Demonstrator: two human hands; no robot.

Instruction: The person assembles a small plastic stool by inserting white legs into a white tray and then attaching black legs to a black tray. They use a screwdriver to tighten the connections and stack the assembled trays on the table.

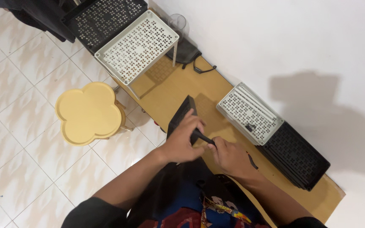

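Note:
My left hand (pixel 184 139) grips a black perforated shelf panel (pixel 179 116) that stands tilted on its edge over the wooden table (pixel 178 90). My right hand (pixel 230 156) holds a thin black rod (pixel 202 137), probably a leg, whose far end meets the panel under my left fingers. Both hands are close together near the table's front edge.
A stack of white perforated panels (pixel 250 113) and a stack of black ones (pixel 294 155) lie by the white wall. An assembled white shelf (pixel 138 45) and a black one (pixel 106 19) stand at the table's far end. A yellow clover-shaped stool (pixel 89 112) stands on the tiled floor.

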